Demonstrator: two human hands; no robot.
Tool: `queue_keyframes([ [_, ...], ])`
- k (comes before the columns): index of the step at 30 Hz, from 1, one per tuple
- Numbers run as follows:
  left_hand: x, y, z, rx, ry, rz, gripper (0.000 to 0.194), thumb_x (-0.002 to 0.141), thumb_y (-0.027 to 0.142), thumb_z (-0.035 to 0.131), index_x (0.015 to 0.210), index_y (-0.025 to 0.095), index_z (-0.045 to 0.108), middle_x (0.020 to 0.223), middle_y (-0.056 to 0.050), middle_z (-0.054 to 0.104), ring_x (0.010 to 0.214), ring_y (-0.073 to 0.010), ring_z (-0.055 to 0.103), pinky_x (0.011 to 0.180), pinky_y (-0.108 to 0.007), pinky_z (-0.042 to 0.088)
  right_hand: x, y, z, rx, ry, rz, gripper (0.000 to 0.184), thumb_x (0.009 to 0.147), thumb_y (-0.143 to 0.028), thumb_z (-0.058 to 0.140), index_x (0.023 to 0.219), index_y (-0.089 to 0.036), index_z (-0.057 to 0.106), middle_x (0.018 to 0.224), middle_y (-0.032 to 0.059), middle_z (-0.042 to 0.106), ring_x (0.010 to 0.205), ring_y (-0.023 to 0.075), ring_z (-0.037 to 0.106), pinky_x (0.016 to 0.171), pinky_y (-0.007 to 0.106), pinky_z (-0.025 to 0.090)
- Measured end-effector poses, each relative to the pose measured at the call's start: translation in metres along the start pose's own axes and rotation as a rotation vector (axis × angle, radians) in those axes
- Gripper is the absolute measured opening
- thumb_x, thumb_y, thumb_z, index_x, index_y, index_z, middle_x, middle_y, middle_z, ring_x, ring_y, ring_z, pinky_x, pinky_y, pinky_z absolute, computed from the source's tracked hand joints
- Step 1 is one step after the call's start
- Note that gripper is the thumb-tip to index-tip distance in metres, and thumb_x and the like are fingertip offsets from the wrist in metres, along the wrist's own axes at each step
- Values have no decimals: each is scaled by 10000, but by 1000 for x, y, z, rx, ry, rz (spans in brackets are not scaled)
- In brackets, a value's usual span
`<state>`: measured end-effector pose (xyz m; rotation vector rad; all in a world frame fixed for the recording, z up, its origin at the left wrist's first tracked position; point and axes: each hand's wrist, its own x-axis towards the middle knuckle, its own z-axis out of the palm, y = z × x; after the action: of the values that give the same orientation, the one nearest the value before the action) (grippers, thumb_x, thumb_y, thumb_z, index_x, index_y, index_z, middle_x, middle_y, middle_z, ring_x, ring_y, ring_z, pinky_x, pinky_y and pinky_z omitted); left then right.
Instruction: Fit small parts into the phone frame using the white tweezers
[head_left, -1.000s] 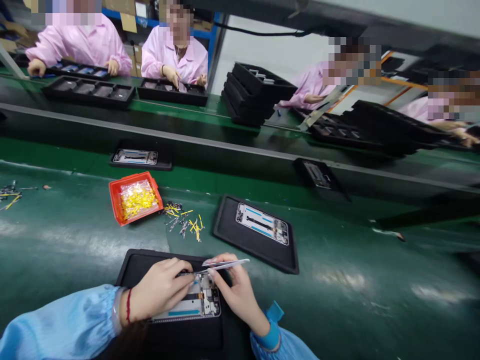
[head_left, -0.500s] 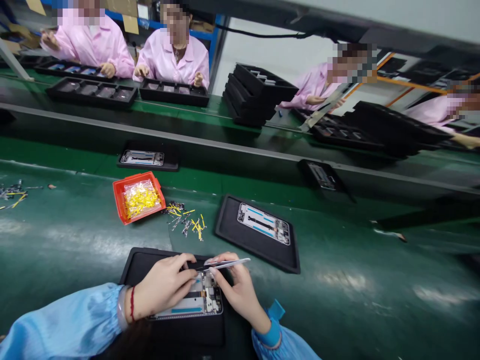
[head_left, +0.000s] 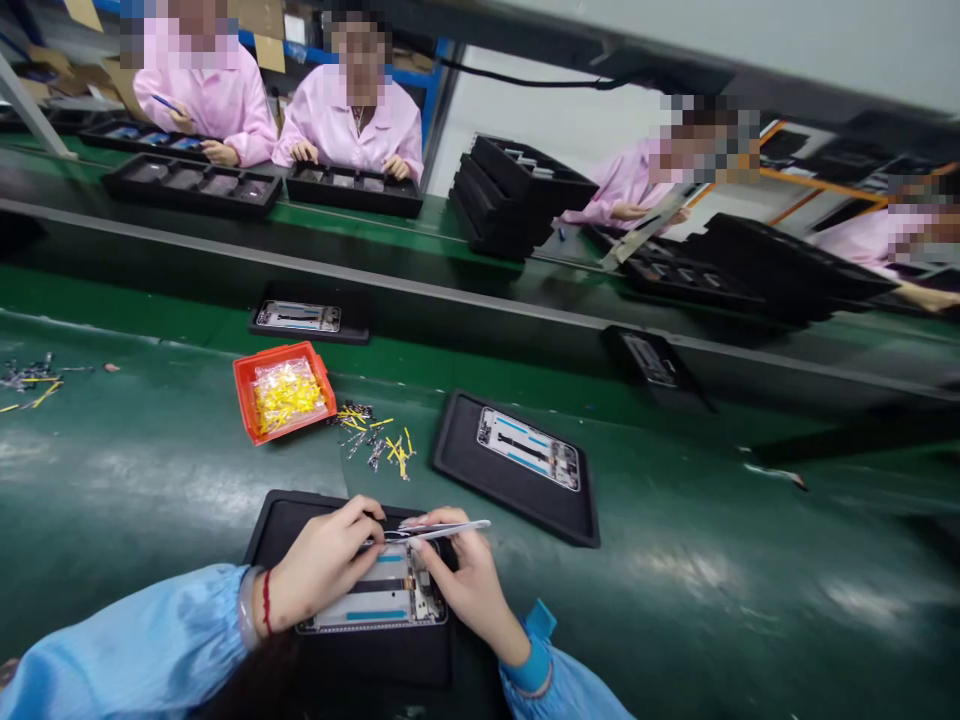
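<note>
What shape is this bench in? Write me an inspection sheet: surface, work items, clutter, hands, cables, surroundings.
Surface: green bench top, glossy, small items scattered on it.
Work items: opened phone-like device on a black tray; thin light-coloured piece tilted near its far edge; second opened device on another black tray, farther off to the right.
Clutter: red bin of yellow and clear strips; loose strips beside it, more at far left.
Left hand: at the first device's far edge; its grip is hidden.
Right hand: holds the thin light-coloured piece.
Cables: one black cable below the overhead beam.
Surroundings: co-workers in pink across the bench; stacked black trays.
</note>
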<state>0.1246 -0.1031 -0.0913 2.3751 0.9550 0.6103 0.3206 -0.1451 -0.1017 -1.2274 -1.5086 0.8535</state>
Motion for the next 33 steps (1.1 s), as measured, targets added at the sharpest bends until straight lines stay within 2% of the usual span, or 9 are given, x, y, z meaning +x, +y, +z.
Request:
queue_keyframes([
  [12, -1, -1, -1, -48, -6, 18, 153, 904, 138, 448, 833, 186, 575, 982, -33, 593, 761, -114, 639, 700, -196, 529, 2, -1, 0, -10, -6, -21, 87, 898, -310, 609, 928, -231, 588, 848, 44, 706, 802, 206, 695, 707, 308, 559],
  [22, -2, -2, -6, -57, 17, 27, 167, 908, 124, 472, 791, 183, 576, 910, -14, 605, 701, -95, 630, 646, -160, 506, 7, -7, 0, 21, -18, -74, 86, 892, -310, 639, 856, -233, 654, 799, 37, 744, 728, 198, 711, 652, 278, 562],
  [27, -3, -5, -13, 21, -9, 169, 211, 941, 114, 413, 860, 178, 597, 882, -11, 620, 700, -90, 634, 642, -146, 499, 8, -8, 0, 21, -7, -89, 116, 898, -333, 632, 853, -227, 652, 788, 37, 746, 714, 190, 717, 627, 253, 566],
  [30, -4, -7, -18, 181, -84, 333, 244, 954, 84, 358, 970, 161, 589, 901, -31, 635, 707, -115, 641, 592, -174, 508, 8, -8, 0, -9, 1, -95, 139, 898, -351, 629, 848, -223, 649, 774, 39, 743, 703, 193, 718, 624, 256, 571],
  [33, -4, -7, -20, 313, -99, 446, 280, 974, 83, 299, 1003, 132, 573, 904, -52, 645, 697, -138, 640, 554, -210, 513, 8, -7, 0, -28, 8, -105, 145, 899, -357, 627, 843, -224, 645, 764, 37, 740, 697, 191, 718, 616, 251, 571],
])
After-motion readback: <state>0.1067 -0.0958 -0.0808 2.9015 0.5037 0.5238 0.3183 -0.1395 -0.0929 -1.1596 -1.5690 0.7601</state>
